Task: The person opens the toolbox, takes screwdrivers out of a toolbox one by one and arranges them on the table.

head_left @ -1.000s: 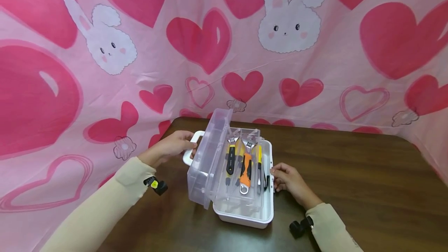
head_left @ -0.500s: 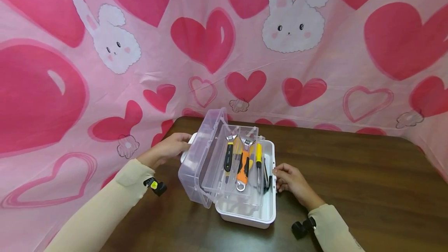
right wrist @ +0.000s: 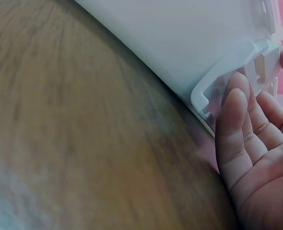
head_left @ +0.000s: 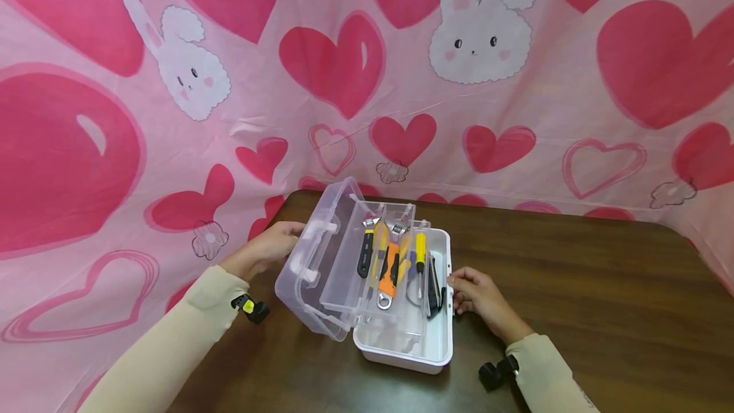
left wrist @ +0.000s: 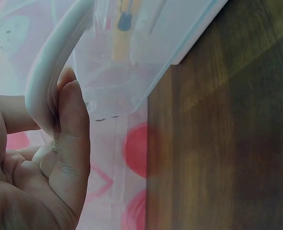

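Note:
A toolbox with a white base [head_left: 401, 362] and a clear lilac lid [head_left: 306, 279] stands on the table, its lid tilted back to the left. My left hand [head_left: 269, 247] grips the lid's white handle [left wrist: 52, 62], fingers curled round it. On the other side, my right hand [head_left: 476, 295] pinches the white latch [right wrist: 227, 72] at the base's edge. The clear inner tray [head_left: 344, 285] is raised and bears a black-handled adjustable wrench [head_left: 366, 253], an orange adjustable wrench [head_left: 390, 269] and yellow-handled tools. A yellow screwdriver [head_left: 421, 250] lies to their right, near a black tool [head_left: 433, 289].
The toolbox rests on a dark brown wooden table [head_left: 573, 298]. A pink cloth [head_left: 401, 81] printed with hearts and rabbits hangs behind the table and along its left side.
The lid has swung further back to the left with my left hand on its handle. The inner tray and its tools have shifted left, showing more of the base. My right hand stays at the latch.

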A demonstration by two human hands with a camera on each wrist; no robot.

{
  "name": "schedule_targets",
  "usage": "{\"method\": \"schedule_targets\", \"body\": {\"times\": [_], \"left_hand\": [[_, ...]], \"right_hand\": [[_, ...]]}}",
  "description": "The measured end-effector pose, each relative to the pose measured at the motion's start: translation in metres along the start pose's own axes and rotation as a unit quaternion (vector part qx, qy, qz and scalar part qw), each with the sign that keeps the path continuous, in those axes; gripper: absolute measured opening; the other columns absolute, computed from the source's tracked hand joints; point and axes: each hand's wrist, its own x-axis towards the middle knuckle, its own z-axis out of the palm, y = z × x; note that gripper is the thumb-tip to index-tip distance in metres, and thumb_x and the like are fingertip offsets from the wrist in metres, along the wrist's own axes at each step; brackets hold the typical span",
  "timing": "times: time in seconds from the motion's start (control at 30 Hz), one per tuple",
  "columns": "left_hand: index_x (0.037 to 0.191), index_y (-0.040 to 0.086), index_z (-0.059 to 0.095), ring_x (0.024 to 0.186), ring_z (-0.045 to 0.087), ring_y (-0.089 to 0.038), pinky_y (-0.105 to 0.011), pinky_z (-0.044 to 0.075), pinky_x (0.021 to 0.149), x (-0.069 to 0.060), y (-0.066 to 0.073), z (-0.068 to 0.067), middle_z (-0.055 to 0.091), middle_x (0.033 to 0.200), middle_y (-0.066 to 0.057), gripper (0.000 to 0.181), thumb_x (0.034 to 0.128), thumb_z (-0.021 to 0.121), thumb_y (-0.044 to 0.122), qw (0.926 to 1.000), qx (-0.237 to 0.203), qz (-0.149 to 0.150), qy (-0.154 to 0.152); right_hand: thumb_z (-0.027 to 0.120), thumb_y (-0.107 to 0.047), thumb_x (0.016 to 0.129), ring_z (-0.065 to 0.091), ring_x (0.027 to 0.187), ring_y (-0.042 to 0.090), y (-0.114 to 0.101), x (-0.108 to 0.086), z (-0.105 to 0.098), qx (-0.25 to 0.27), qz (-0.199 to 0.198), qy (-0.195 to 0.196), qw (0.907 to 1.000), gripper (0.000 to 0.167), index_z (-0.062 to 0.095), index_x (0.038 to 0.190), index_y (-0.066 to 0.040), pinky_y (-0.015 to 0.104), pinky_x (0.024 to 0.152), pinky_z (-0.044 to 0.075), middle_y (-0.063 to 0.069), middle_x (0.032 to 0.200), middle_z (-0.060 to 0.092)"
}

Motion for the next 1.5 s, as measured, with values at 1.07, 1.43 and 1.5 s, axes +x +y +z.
{"method": "schedule_targets", "body": {"times": [1.07, 1.43, 1.5], "left_hand": [[0.146, -0.001, 0.031, 0.101, 0.055, -0.03, -0.045, 0.05, 0.087, -0.008, -0.001, -0.001, 0.051, 0.122, -0.02, 0.082, 0.0974, 0.024, 0.066, 0.9888, -0.112, -0.043, -0.089], [0.142, 0.0, 0.031, 0.092, 0.053, -0.023, -0.038, 0.048, 0.08, -0.009, -0.014, 0.0, 0.052, 0.11, -0.013, 0.064, 0.101, 0.034, 0.049, 0.9909, -0.109, -0.037, -0.07], [0.144, 0.0, 0.03, 0.096, 0.055, -0.025, -0.04, 0.049, 0.084, -0.01, -0.014, -0.001, 0.053, 0.114, -0.015, 0.066, 0.1005, 0.034, 0.049, 0.9913, -0.105, -0.035, -0.071]], "right_hand": [[0.062, -0.023, 0.096, 0.056, 0.064, 0.022, -0.004, 0.002, -0.006, -0.003, 0.001, -0.01, 0.9999, 0.034, 0.053, 0.108, 0.008, 0.031, 0.055, 0.052, 0.011, 0.079, 0.057], [0.061, -0.023, 0.096, 0.057, 0.063, 0.02, -0.002, 0.003, -0.007, 0.0, -0.005, -0.018, 0.9998, 0.035, 0.053, 0.108, 0.009, 0.03, 0.055, 0.051, 0.01, 0.077, 0.058], [0.062, -0.023, 0.096, 0.057, 0.063, 0.02, -0.002, 0.003, -0.006, 0.003, -0.005, -0.016, 0.9998, 0.035, 0.053, 0.108, 0.009, 0.03, 0.054, 0.051, 0.01, 0.077, 0.058]]}}
